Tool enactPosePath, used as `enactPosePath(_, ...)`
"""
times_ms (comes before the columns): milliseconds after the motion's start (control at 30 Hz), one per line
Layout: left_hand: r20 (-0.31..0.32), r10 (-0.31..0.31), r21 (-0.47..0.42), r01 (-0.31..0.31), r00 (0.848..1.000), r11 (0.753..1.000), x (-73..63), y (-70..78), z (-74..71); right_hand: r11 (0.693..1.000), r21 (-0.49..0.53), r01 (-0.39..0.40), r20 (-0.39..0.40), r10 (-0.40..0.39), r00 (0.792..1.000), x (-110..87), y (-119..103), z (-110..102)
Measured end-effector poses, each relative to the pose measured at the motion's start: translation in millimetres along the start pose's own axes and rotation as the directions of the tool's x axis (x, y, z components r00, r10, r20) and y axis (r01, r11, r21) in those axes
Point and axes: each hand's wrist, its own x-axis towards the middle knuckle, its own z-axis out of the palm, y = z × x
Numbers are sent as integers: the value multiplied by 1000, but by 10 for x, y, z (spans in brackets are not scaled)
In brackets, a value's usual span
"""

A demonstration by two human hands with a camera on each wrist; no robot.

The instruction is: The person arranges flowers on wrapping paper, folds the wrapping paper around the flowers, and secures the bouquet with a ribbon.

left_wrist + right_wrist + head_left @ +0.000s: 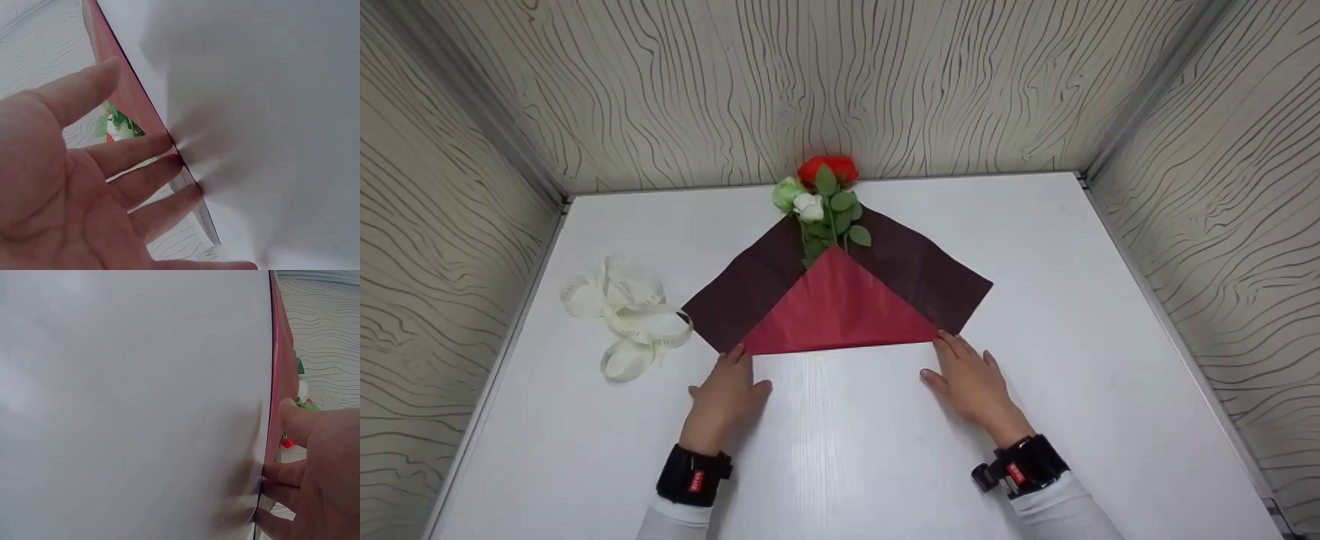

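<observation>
A sheet of wrapping paper [840, 311] lies on the white table, dark maroon outside, its lower part folded up into a red triangle. Artificial flowers rest on it: a red rose [826, 169], a white rose [808, 207] and a pale green one [787, 193], their stems hidden beneath the fold. My left hand [725, 397] touches the left end of the folded edge with straight fingertips, thumb apart. At the right end of that edge, my right hand [971, 382] presses with extended fingers. Both wrist views show fingertips [163, 140] right along the paper's crease.
A loosely looped cream ribbon [634, 322] with printed letters lies left of the paper, one loop reaching its left corner. The white table [1110, 390] is bounded by wood-grain patterned panels [840, 90] at the back and sides.
</observation>
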Motion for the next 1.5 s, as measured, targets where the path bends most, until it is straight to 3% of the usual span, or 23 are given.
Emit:
enactPosePath(233,21,-10,-37,11,1000,999,4,-9,-25,1000,3,-13,38,13,999,37,-70,-47)
enactPosePath(333,12,-2,-38,2,1000,999,20,-2,-43,1000,-15,-21,20,21,1000,89,-144,-62)
enactPosePath(500,-30,45,1,-45,999,999,78,15,-67,998,-27,56,-20,-57,998,214,-379,-6)
enactPosePath(633,-58,76,10,-75,995,997,128,7,-69,987,19,157,55,-157,986,318,-623,56)
enactPosePath(800,-98,83,-16,-85,992,996,165,-24,-62,984,-7,178,126,-175,976,400,-800,102)
enactPosePath(1000,-159,24,-2,-25,987,1000,204,-68,-78,986,-50,162,125,-154,980,415,-846,80)
enactPosePath(1133,-182,-25,3,26,983,1000,375,-114,-133,989,-52,141,105,-135,985,407,-868,76)
enactPosePath(1300,-160,-96,41,104,982,994,615,-178,-219,991,-49,124,103,-118,988,412,-869,90)
enactPosePath(1400,-122,-144,34,149,982,988,660,-239,-231,990,-56,130,110,-123,986,418,-866,101)
enactPosePath(1500,-96,-153,33,157,984,987,663,-280,-210,990,-58,129,118,-121,986,416,-858,101)
